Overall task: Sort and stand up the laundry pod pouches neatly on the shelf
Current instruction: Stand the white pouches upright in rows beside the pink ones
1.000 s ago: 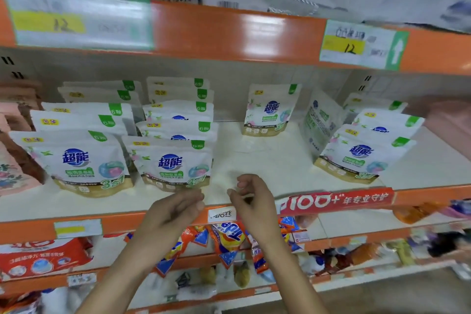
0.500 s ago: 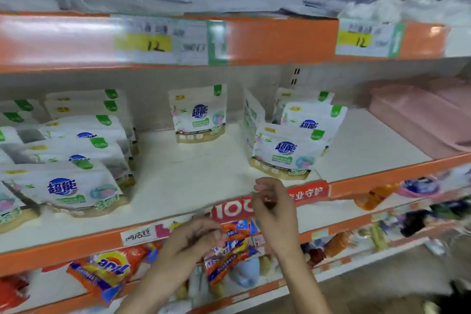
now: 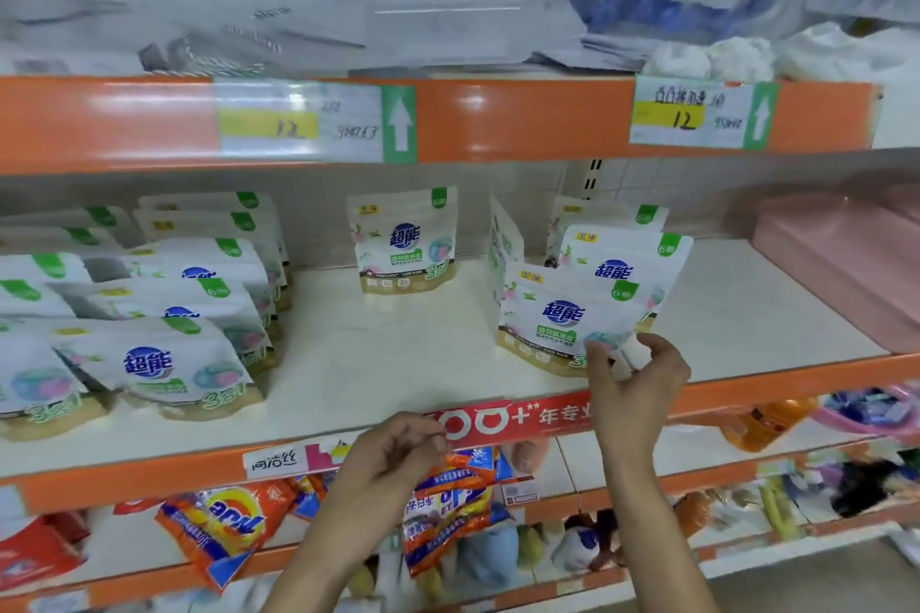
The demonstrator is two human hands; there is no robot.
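White laundry pod pouches with blue logos stand on the white shelf (image 3: 398,339). At the left, several leaning rows sit behind a front pouch (image 3: 154,363). One pouch (image 3: 405,244) stands upright alone at the back centre. At the right is a loose cluster: a front pouch (image 3: 552,314), one behind it (image 3: 622,264) and one turned sideways (image 3: 503,254). My right hand (image 3: 637,383) pinches the front pouch's lower right corner between thumb and fingers. My left hand (image 3: 398,453) hangs curled and holding nothing in front of the shelf's orange edge.
Pink trays (image 3: 836,259) fill the shelf's right end. The upper shelf's orange edge carries price tags (image 3: 298,124). A red strip label (image 3: 522,413) runs along the front edge. Orange detergent bags (image 3: 224,528) lie on the shelf below.
The view has swung right and closer. My right hand rose from the shelf edge to the front right pouch and closed on its corner. My left hand stayed low by the edge.
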